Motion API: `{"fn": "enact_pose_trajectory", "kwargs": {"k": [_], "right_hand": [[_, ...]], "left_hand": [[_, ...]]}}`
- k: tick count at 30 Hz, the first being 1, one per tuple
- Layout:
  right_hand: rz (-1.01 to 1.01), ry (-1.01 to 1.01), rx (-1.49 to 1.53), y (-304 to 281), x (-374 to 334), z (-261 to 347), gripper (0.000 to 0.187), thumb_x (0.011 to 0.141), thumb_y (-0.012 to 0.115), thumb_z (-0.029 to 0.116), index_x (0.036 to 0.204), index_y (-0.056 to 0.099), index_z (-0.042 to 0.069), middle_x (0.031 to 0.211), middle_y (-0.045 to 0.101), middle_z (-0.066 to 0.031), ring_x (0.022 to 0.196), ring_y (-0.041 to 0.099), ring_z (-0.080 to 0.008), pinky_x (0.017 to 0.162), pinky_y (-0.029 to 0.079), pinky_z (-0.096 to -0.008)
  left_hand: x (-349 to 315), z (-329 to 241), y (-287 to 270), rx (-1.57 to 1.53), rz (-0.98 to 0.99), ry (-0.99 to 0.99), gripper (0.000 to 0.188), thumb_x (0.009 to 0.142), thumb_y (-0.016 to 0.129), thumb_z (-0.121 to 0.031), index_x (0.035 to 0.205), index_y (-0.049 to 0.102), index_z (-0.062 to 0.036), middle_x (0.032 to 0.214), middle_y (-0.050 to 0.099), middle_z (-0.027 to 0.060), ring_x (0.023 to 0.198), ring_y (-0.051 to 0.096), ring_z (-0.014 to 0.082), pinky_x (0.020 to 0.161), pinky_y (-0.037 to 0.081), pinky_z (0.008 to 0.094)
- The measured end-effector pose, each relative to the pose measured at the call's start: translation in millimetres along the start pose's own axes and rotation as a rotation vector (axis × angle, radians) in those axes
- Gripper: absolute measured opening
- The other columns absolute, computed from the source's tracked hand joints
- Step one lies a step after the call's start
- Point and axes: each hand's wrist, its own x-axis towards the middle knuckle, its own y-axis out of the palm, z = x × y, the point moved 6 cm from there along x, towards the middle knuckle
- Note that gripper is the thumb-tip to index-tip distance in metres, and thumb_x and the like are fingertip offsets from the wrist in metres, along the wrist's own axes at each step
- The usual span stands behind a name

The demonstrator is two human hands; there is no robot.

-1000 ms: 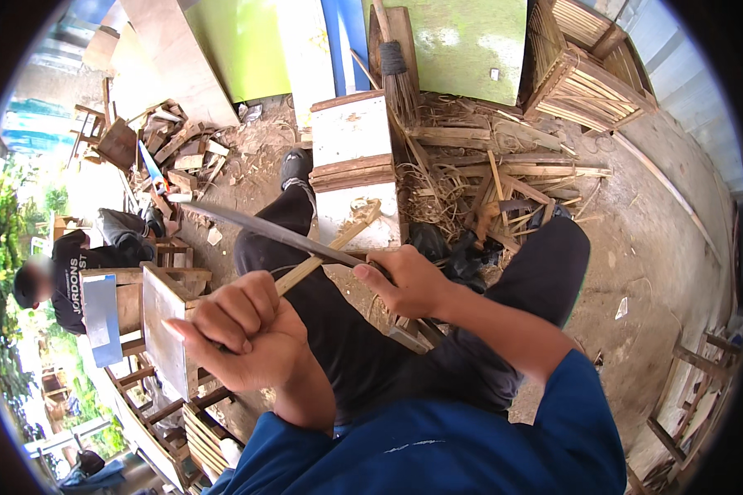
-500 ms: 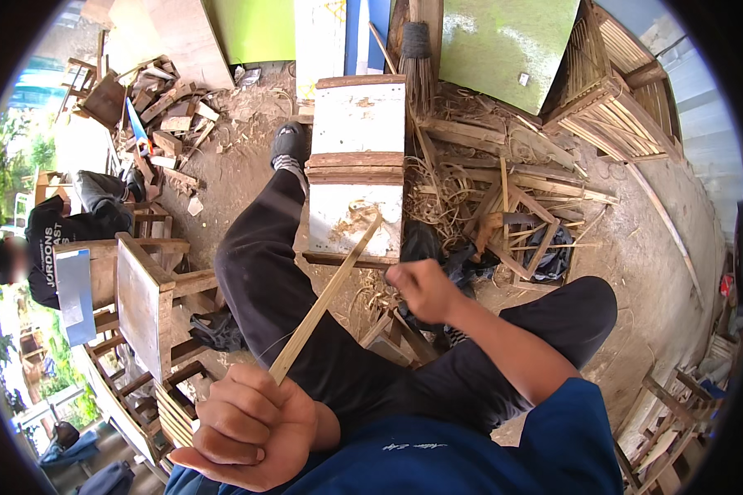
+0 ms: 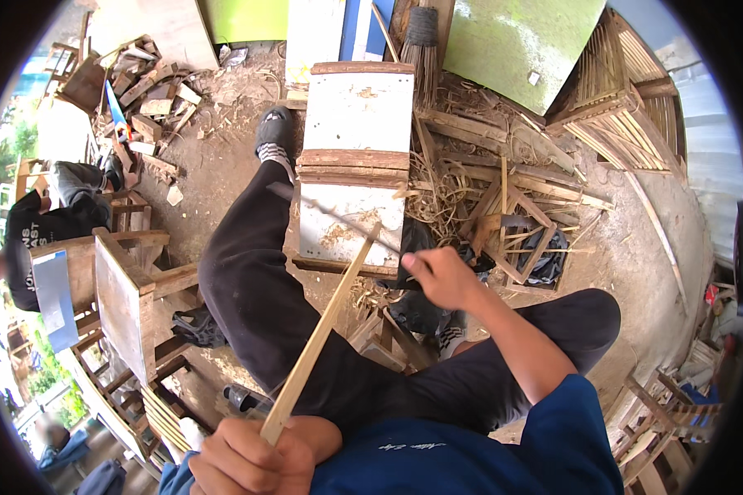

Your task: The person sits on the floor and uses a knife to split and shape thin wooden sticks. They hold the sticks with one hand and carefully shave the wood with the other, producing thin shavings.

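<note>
My left hand (image 3: 256, 456), low in the view, is closed around the lower end of a pale bamboo strip (image 3: 318, 338). The strip slants up and away to the right, its far tip over the near part of a white-topped wooden bench (image 3: 351, 111). In my right hand (image 3: 447, 279), fingers closed, is a long, thin, dark-bladed knife (image 3: 334, 216); its handle is hidden in my fist. The blade is smeared by motion and points far left across the bench, above the strip's tip. Shavings lie on the bench top beside that tip.
Curled shavings (image 3: 442, 194) and wooden frames (image 3: 512, 231) are heaped right of the bench. Scrap wood with a blue saw (image 3: 116, 111) is piled far left. A person (image 3: 37, 239) sits at the left near wooden furniture (image 3: 124, 301). My legs straddle the bench.
The strip is lower in the view with my left hand. My right hand has moved slightly right, and the knife's blade now shows across the bench. The view has shifted a little.
</note>
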Motion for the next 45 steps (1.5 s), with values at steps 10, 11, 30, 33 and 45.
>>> {"fn": "enact_pose_trajectory", "kwargs": {"k": [10,11,30,33,45], "right_hand": [[0.121,-0.249,0.144,23,-27,41,0.051,0.105,0.054,0.043,0.082,0.066,-0.001,0.059,0.055,-0.0224,0.057,0.060,-0.0396,0.058,0.046,-0.0440],[0.164,-0.333,0.128,26,-30,49,0.051,0.106,0.054,0.042,0.082,0.066,-0.001,0.058,0.054,-0.0222,0.058,0.060,-0.0396,0.058,0.046,-0.0441],[0.145,-0.287,0.113,23,-18,50,0.063,0.105,0.052,0.050,0.079,0.069,-0.005,0.059,0.058,-0.0249,0.056,0.064,-0.0361,0.059,0.049,-0.0449],[0.034,-0.147,0.299,18,-19,40,0.058,0.104,0.054,0.047,0.083,0.071,-0.003,0.060,0.059,-0.0256,0.059,0.065,-0.0406,0.060,0.050,-0.0466],[0.090,-0.176,0.074,21,-23,42,0.058,0.105,0.055,0.045,0.077,0.068,-0.003,0.057,0.056,-0.0239,0.054,0.063,-0.0379,0.056,0.048,-0.0451]], "left_hand": [[0,-8,-22,-0.009,-0.076,0.003,0.064,0.112,0.025,-0.052,0.058,0.032,-0.0190,0.051,0.021,-0.0058,0.041,0.015,0.0088,0.047,0.017,0.0280],[-1,-8,-20,-0.022,-0.052,-0.006,0.064,0.112,0.025,-0.052,0.058,0.032,-0.0189,0.051,0.021,-0.0057,0.041,0.015,0.0089,0.047,0.017,0.0280],[0,-2,-5,-0.030,-0.006,0.008,0.065,0.111,0.028,-0.052,0.056,0.035,-0.0185,0.049,0.022,-0.0052,0.041,0.019,0.0099,0.051,0.024,0.0277],[4,3,-2,-0.096,0.084,-0.094,0.064,0.111,0.029,-0.051,0.056,0.034,-0.0190,0.049,0.020,-0.0057,0.042,0.019,0.0095,0.052,0.024,0.0277],[6,0,-6,-0.073,0.034,-0.024,0.065,0.112,0.029,-0.049,0.055,0.033,-0.0188,0.047,0.020,-0.0070,0.037,0.013,0.0067,0.044,0.013,0.0271]]}}
